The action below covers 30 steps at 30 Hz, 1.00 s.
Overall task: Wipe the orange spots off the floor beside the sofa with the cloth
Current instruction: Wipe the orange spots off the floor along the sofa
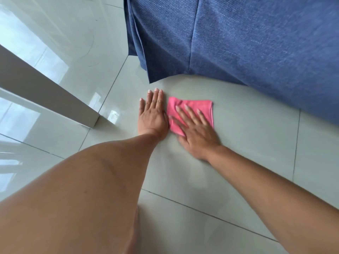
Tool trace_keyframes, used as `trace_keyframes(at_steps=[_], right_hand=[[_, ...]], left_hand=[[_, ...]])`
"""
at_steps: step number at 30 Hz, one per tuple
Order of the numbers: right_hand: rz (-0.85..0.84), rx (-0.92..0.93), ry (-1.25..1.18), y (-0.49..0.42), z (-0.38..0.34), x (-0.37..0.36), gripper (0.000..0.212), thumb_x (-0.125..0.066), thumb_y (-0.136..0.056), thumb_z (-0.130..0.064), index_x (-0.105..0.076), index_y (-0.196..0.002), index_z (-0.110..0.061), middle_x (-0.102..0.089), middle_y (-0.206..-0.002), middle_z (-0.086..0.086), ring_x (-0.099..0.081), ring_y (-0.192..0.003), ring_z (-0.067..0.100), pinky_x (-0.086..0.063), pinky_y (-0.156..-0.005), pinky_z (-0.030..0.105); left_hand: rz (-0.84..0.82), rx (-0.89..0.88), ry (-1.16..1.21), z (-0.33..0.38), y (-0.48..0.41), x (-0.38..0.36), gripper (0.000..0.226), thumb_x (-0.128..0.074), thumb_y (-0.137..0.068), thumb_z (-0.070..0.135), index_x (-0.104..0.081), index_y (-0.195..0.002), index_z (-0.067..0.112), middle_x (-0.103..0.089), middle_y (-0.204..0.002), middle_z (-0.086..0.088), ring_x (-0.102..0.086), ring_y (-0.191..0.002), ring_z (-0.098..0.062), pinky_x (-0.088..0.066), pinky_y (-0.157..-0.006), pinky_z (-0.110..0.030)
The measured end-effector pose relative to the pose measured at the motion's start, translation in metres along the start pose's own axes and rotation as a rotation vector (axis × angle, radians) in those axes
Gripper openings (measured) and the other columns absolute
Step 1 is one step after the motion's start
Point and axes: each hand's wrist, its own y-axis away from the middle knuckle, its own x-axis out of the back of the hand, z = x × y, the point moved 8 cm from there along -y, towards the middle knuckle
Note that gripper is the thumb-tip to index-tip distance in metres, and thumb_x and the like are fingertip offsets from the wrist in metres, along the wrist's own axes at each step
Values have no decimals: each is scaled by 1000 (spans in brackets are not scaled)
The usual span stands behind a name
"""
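A folded pink cloth [200,109] lies flat on the pale tiled floor [247,143], just in front of the blue fabric sofa [256,43]. My right hand [196,132] presses down on the cloth with its fingers spread over the near left part. My left hand [153,116] rests palm-down on the bare floor right beside the cloth's left edge, fingers together and holding nothing. No orange spots show on the visible floor; anything under the cloth is hidden.
A white furniture leg [55,92] runs diagonally down to the floor at the left, ending close to my left hand. The sofa's cover hangs to the floor across the top right. Glossy tiles with dark grout lines stretch to the left and near side.
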Motion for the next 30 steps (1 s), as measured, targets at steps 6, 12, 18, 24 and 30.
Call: trace_keyframes(at_steps=[6,12,18,24,30], right_hand=[[12,-342,-16,74,137,6,69,-19,-88,-46,-3,-155,-34,-8,-165,1,-7,-152,24,-4,-122,44],[110,-750,-148,6,124,17,61,-25,-98,-44,-9,-156,-31,-3,-166,5,0,-152,30,-1,-121,52],[42,-136,-50,18,-1,-4,60,-24,-96,-49,-16,-154,-36,-8,-166,1,-6,-152,27,-5,-122,50],[12,-174,27,133,105,-11,66,-31,-92,-45,-9,-153,-41,-8,-165,-1,-7,-152,24,-7,-122,46],[144,-1041,-218,123,197,3,63,-25,-96,-42,-11,-156,-30,-4,-166,5,1,-152,30,-1,-121,53]], left_hand=[[11,3,-58,4,1,1,65,-28,-93,17,-12,-156,16,-7,-165,0,1,-152,-19,2,-123,-41],[2,6,-98,6,2,1,64,-25,-93,19,-11,-156,16,-6,-165,-1,1,-152,-20,1,-123,-42],[-37,18,-87,7,3,1,71,-6,-90,41,-11,-156,17,-5,-165,0,1,-152,-18,-1,-123,-43],[-12,73,-199,21,0,12,61,-19,-99,45,-23,-154,19,-23,-161,-3,-14,-150,-22,-2,-122,-50],[-49,-147,-36,120,13,-19,55,-24,-101,38,-23,-154,23,-15,-164,-4,-7,-152,-23,0,-123,-43]])
